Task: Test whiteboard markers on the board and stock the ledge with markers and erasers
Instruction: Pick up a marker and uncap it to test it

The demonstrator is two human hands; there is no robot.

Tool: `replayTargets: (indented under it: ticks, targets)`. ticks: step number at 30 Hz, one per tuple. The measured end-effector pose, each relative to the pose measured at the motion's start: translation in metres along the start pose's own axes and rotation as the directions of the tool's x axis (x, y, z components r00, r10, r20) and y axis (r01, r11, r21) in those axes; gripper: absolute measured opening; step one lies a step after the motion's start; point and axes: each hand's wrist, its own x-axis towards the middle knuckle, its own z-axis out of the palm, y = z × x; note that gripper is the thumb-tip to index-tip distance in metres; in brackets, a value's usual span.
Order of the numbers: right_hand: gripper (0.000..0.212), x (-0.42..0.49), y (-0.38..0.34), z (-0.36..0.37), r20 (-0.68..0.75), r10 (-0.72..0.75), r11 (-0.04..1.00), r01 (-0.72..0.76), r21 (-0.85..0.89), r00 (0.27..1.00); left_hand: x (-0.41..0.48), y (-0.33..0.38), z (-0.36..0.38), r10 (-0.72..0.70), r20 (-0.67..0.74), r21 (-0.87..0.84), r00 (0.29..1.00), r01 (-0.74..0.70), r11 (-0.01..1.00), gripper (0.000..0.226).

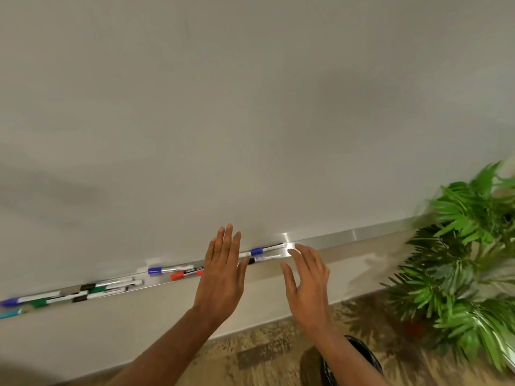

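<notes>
The white board (250, 107) fills most of the view, and a long shiny ledge (362, 235) runs along its bottom edge. Many markers lie flat on the ledge. Far to the left are a blue marker (16, 301), some green and black markers (108, 286) and a teal marker (11, 313) just below them. Nearer the middle lie a blue-capped marker (167, 270) and a red-capped marker (184, 274) side by side. The left hand (223, 271) and right hand (306, 280) are both up in front of the ledge, a little apart, with fingers straight and holding nothing. Between the hands lie two more markers (263, 254), one with a blue cap and one with a dark cap. I cannot tell if the fingertips touch the ledge. A leafy green plant (468, 260) stands on the right.
</notes>
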Motion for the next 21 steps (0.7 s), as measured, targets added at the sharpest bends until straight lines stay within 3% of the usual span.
replayTargets:
  ticks: [5, 11, 21]
  targets:
    - [0.031, 0.009, -0.008, 0.03, 0.027, -0.046, 0.999, 0.046, -0.01, 0.999, 0.002, -0.03, -0.003, -0.03, -0.003, 0.027, 1.0, 0.03, 0.999, 0.061]
    - [0.031, 0.03, 0.02, 0.068, 0.176, -0.111, 0.992, 0.119, -0.036, 0.978, 0.012, -0.039, 0.02, -0.089, -0.027, 0.071, 0.996, 0.091, 0.993, 0.059]
    - [0.031, 0.062, 0.076, 0.134, 0.513, -0.135, 0.98, 0.19, -0.056, 0.848, 0.021, -0.038, 0.071, -0.214, -0.03, 0.13, 0.976, 0.216, 0.968, 0.059]
